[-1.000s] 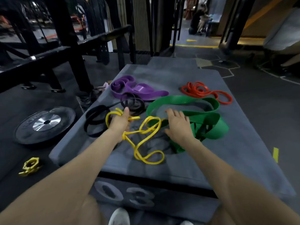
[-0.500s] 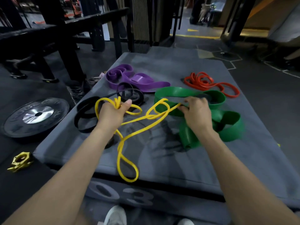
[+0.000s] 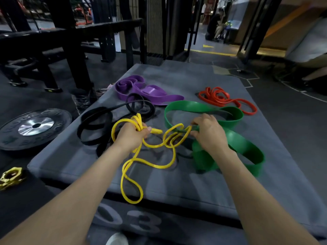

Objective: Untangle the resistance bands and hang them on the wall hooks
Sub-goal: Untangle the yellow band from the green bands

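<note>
We see both bare arms reaching out over a grey padded plyo box (image 3: 177, 184) with resistance bands scattered on top. The left hand (image 3: 131, 137) is curled tight around a bunched section of the thin yellow resistance band (image 3: 155, 165), with several strands sticking up out of the fist. The right hand (image 3: 208, 133) pinches another loop of the same yellow band between thumb and fingers. The rest of the yellow band sags in loose loops between and below both hands, trailing off the box's near edge. The wide green band (image 3: 235, 147) lies under and just beyond the right hand. Beyond the left hand lie the black band (image 3: 95, 124) and the purple band (image 3: 141, 91); beyond the right hand, well apart, the orange-red band (image 3: 223, 98). Out past the left hand, a weight plate (image 3: 33, 128) and a yellow collar (image 3: 10, 177) rest on the floor.
</note>
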`<state>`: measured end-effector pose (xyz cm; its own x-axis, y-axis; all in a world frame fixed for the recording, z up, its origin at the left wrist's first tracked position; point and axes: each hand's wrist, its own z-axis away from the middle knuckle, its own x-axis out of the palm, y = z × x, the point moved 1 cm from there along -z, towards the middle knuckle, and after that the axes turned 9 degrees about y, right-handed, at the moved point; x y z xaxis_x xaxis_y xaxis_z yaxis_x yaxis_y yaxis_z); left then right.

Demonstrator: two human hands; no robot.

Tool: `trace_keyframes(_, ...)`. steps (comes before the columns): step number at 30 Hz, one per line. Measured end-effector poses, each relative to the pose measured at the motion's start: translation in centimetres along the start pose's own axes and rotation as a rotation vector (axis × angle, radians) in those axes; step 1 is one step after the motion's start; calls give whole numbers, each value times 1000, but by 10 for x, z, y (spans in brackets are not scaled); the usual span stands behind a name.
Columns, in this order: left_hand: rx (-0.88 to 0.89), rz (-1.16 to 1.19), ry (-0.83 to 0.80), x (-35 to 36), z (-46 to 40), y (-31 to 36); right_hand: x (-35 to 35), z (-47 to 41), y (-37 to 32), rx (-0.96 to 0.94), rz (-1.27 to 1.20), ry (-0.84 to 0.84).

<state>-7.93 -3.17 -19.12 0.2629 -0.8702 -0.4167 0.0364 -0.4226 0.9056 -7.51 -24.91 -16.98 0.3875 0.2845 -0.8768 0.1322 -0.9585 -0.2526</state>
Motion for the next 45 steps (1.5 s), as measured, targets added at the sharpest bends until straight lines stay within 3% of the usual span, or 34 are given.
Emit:
trace_keyframes(6,-161,221,-70,10,2,7,7,-3,-6,-110,31,-103)
trace_keyframes(11,-133,-65,-104,7,-6,2,9,-10,-6,86,-114,55)
trace_keyframes(14,-138,-183,-244,3,-8,1,9,-12,-3,131,-145,92)
trace_keyframes(18,-153,-205,-397,8,-9,8,9,-14,0,124,-197,94)
trace_keyframes(20,-164,-200,-392,14,-15,14,9,-14,1,121,-216,97)
trace_keyframes(23,-196,-29,-388,17,-30,30,9,-14,2,129,-223,103)
trace_keyframes(25,-238,6,-509,13,-36,39,9,-13,2,127,-223,106)
trace_keyframes(29,-153,-447,-723,-4,-33,29,7,-12,1,109,-218,90)
trace_keyframes(32,-249,-620,-792,-23,-29,39,6,-12,-3,108,-194,52)
trace_keyframes(34,-220,-675,-696,-29,-33,53,5,-11,-5,116,-194,34)
trace_keyframes(38,180,-596,-282,-5,-30,68,1,-9,-6,133,-210,29)
trace_keyframes(42,277,-733,-281,36,-16,41,2,-9,-5,121,-218,56)
trace_keyframes(45,312,-823,-172,46,-13,20,4,-12,-2,109,-254,101)
